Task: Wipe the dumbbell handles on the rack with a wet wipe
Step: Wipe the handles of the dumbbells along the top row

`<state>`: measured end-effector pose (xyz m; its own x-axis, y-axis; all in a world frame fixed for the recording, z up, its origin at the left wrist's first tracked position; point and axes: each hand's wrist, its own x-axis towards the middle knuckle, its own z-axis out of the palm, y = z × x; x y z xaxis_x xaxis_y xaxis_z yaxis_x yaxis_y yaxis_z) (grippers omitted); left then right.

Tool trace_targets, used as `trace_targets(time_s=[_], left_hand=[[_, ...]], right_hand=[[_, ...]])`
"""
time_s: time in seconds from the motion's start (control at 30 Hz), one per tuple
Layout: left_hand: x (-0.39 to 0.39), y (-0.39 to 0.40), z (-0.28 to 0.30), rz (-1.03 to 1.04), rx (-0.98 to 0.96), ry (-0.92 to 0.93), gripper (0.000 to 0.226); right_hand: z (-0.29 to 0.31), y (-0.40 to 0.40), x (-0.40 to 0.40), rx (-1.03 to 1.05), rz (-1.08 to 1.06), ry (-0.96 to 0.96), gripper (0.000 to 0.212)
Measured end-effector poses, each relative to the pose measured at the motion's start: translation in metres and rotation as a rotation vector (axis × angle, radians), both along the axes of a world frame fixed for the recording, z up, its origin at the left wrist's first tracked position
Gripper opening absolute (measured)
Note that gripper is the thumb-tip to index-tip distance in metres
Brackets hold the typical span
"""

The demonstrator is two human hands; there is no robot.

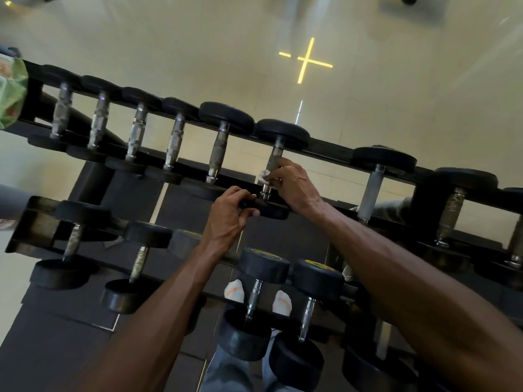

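On the upper rack (pixel 334 148): our right hand (pixel 291 188) grips the wet wipe (pixel 263 176) round a handle (pixel 273 162); our left hand (pixel 230 213) clasps its weight head (pixel 268 210). Next, we judge: the neighbouring handle.

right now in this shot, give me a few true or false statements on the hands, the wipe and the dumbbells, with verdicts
1. The right hand holds a white wipe against a dumbbell handle on the upper tier of the rack. True.
2. The left hand hangs free, touching nothing. False: it grips the near weight head of that same dumbbell.
3. The dumbbell being wiped has been lifted off the rack. False: it lies across the upper tier.
4. Two dumbbells on the lower tier, below the hands, have yellow markings on their far heads. True.
5. A green packet shows at the left edge. True.
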<state>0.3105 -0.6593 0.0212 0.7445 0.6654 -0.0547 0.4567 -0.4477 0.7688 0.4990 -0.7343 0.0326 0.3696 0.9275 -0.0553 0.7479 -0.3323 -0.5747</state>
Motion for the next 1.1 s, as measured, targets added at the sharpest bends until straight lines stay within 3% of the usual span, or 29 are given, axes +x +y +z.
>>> trace_targets(time_s=[0.17, 0.27, 0.37, 0.43, 0.53, 0.63, 0.73, 0.8, 1.0, 1.1], left_hand=[[-0.001, -0.001, -0.001, 0.012, -0.014, -0.006, 0.030], [-0.001, -0.001, -0.003, 0.001, 0.008, 0.003, 0.031], [-0.001, 0.000, -0.003, 0.000, 0.016, 0.000, 0.030], [-0.001, -0.001, -0.003, -0.005, 0.021, 0.005, 0.030], [-0.001, 0.000, -0.004, 0.008, 0.012, -0.015, 0.030], [-0.001, 0.000, -0.004, 0.006, 0.012, -0.015, 0.031], [-0.002, -0.002, -0.004, 0.013, -0.004, -0.028, 0.029], [-0.002, -0.003, -0.003, 0.008, -0.017, -0.028, 0.029], [-0.001, 0.000, -0.002, 0.007, -0.026, -0.042, 0.028], [-0.002, 0.000, -0.004, -0.007, -0.013, -0.028, 0.030]], right_hand=[[-0.018, -0.019, -0.013, -0.086, -0.336, 0.321, 0.011], [-0.011, -0.019, -0.016, -0.063, -0.124, 0.219, 0.015], [0.006, -0.010, -0.016, -0.137, 0.248, 0.044, 0.047], [0.012, -0.004, -0.011, -0.165, 0.396, -0.067, 0.045], [0.012, 0.007, 0.004, -0.063, 0.313, -0.190, 0.023], [0.009, 0.014, 0.013, -0.004, 0.198, -0.217, 0.020], [0.012, 0.005, -0.003, -0.090, 0.414, -0.128, 0.023], [0.008, 0.000, -0.005, -0.139, 0.557, -0.171, 0.024], [0.009, 0.010, 0.015, 0.001, 0.299, -0.206, 0.014], [0.010, 0.007, -0.005, -0.185, 0.480, -0.203, 0.017]])
